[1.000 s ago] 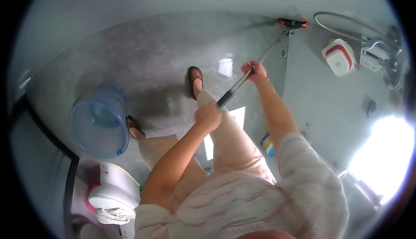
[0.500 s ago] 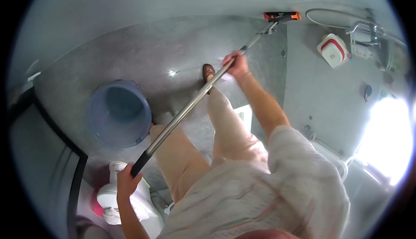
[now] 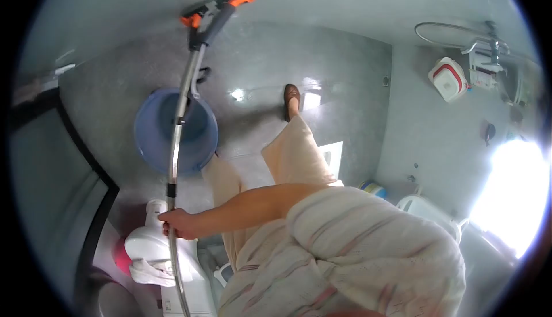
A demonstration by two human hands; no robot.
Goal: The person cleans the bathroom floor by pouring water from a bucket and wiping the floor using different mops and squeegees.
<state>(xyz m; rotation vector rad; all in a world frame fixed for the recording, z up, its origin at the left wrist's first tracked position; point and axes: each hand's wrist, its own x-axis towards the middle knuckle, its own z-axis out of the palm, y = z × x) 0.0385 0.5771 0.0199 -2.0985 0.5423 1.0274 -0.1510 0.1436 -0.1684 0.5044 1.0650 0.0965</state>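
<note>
My right hand reaches across my body and is wrapped round the metal pole of a mop. The pole runs upward from the bottom edge, passing over a large blue bucket. At its top, the dark mop head with orange ends is raised in front of the grey wall. A small lever sticks out from the pole below the head. The pole's lower end leaves the view at the bottom. My left hand is out of view.
A white toilet with a cloth on it stands at lower left, near a dark-framed door. A folded red-and-white basin hangs on the right wall by a shower hose. A bright window is at right.
The mop head has swung from the far right corner up and leftward, over the bucket. My right hand has moved to the lower pole, and my left hand has gone out of view.
</note>
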